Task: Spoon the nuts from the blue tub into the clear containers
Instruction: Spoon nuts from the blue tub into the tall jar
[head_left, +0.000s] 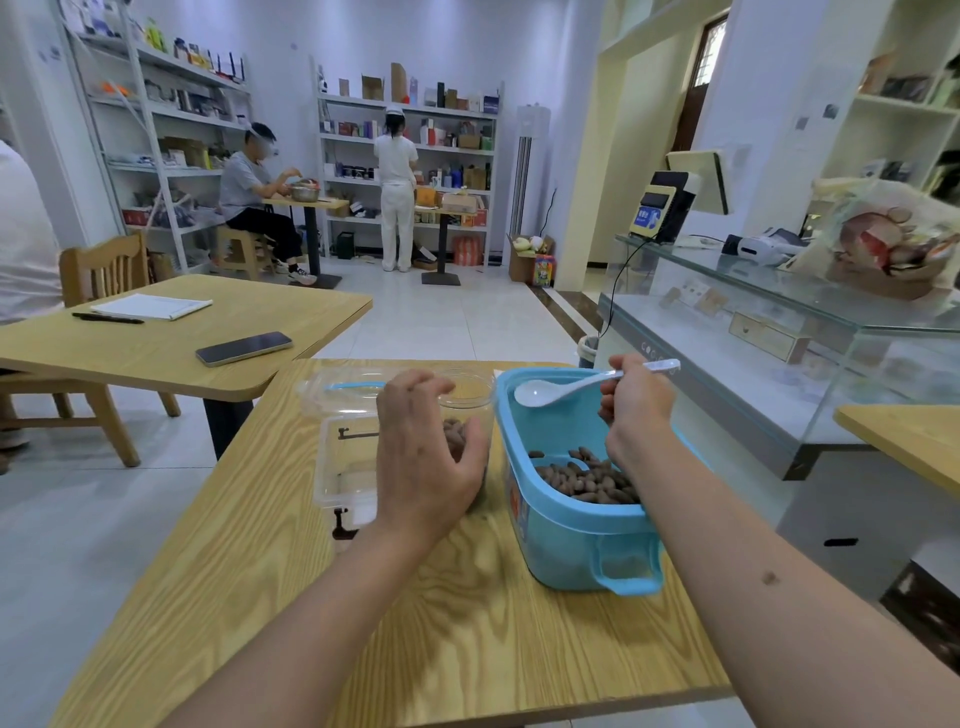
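Observation:
The blue tub (566, 540) stands on the wooden table (322, 597) at the right, with brown nuts (587, 480) in its near half. My right hand (631, 410) holds a white spoon (550, 391) level above the tub's far end; its bowl looks empty. To the left of the tub stands a clear round jar (470, 397) with some nuts inside, and my left hand (423, 457) wraps around its side. Further left lies a clear rectangular container (340, 467) with a blue-sealed lid (337, 387) behind it.
A second wooden table (156, 358) at the left carries a phone (244, 348), a pen and a notepad. A glass display counter (779, 332) runs along the right. Two people are at shelves and small tables far back. A wooden chair (104, 270) stands behind the left table.

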